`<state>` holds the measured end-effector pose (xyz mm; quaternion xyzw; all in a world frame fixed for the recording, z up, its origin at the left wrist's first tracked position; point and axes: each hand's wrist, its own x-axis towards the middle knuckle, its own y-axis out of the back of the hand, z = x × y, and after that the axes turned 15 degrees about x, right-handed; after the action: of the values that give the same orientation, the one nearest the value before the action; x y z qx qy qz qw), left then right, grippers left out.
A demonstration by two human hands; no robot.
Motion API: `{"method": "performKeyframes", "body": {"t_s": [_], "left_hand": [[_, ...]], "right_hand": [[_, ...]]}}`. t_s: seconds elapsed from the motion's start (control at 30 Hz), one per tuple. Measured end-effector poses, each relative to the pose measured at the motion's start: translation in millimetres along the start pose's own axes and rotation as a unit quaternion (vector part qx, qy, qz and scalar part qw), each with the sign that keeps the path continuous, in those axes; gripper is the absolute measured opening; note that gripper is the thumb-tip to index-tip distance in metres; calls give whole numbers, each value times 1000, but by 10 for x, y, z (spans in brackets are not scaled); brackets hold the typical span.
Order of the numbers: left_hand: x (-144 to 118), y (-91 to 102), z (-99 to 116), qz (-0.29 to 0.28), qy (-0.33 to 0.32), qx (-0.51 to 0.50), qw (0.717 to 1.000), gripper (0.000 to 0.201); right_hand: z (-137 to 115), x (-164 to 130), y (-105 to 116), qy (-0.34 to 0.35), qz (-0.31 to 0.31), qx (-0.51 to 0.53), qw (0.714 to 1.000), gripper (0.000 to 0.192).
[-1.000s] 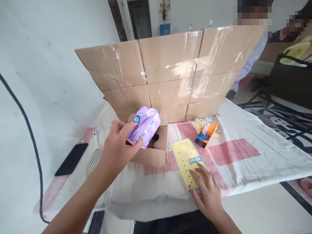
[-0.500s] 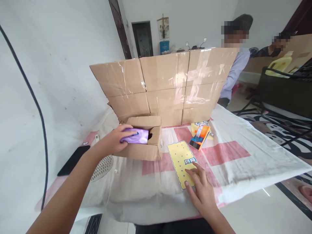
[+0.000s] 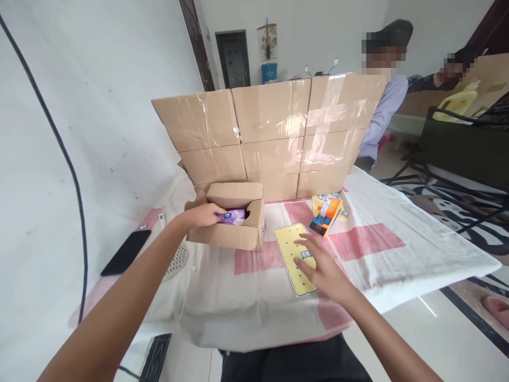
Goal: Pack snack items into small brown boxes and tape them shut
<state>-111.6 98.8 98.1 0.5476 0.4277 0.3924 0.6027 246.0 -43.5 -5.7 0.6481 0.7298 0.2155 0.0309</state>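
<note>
My left hand reaches into a small open cardboard box on the table. Its fingers grip the near end of a shiny purple packet, which lies low between the box walls. Part of the packet is hidden by the hand and the box. Over a yellow card with small blue marks and a scalloped border, my right hand hovers with its fingers spread, holding nothing. Just beyond that hand, an orange and blue box-like item rests partly on another yellow paper.
A tall taped cardboard panel stands along the table's back. At left lie a black flat object and a white perforated paddle. A person in a pale shirt is beyond the panel; another person is farther right.
My left hand has lowered the purple packet deeper into the small box. My right hand has lifted off the yellow card and moved slightly away from me. The view has shifted slightly.
</note>
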Motion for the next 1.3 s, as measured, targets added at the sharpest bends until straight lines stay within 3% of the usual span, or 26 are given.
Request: {"method": "performKeyframes", "body": {"t_s": [0.1, 0.17, 0.23, 0.27, 0.3, 0.33, 0.43, 0.5, 0.6, 0.7, 0.83, 1.0, 1.3], "left_hand": [[34, -106, 247, 77, -12, -36, 996, 37], [-75, -220, 385, 162, 3, -46, 986, 41], [-274, -396, 428, 316, 68, -53, 945, 40], [-390, -507, 404, 404, 112, -63, 906, 42], [-504, -627, 355, 469, 150, -76, 867, 51], [-609, -748, 289, 491, 162, -95, 851, 65], [-820, -1013, 84, 382, 64, -102, 916, 100], [-868, -1050, 22, 352, -7, -37, 935, 105], [-851, -949, 61, 367, -77, 38, 926, 81], [-803, -853, 137, 357, -97, 7, 929, 62], [-788, -906, 134, 400, -101, -43, 910, 51], [-802, -1033, 97, 450, -109, -67, 884, 49], [-771, -1029, 79, 471, -85, -89, 874, 39]], "right_hand": [[-177, 680, -172, -67, 7, 158, 985, 68], [-237, 1156, -334, -55, -2, 248, 967, 67], [-243, 1516, -458, 31, 2, 279, 960, 64], [-232, 1630, -491, 57, 3, 281, 958, 61], [-215, 1701, -503, 78, 3, 278, 958, 56], [-195, 1734, -496, 89, -2, 273, 958, 51], [-137, 1708, -429, 119, -40, 256, 959, 36], [-110, 1681, -391, 119, -63, 242, 961, 35], [-102, 1699, -358, 91, -73, 236, 965, 37], [-151, 1762, -283, 56, -98, 220, 969, 30], [-263, 1928, -142, 26, -197, 119, 973, 53], [-305, 2250, -195, 126, -142, 72, 979, 22], [-162, 2493, -557, 124, -13, 179, 976, 52]]}}
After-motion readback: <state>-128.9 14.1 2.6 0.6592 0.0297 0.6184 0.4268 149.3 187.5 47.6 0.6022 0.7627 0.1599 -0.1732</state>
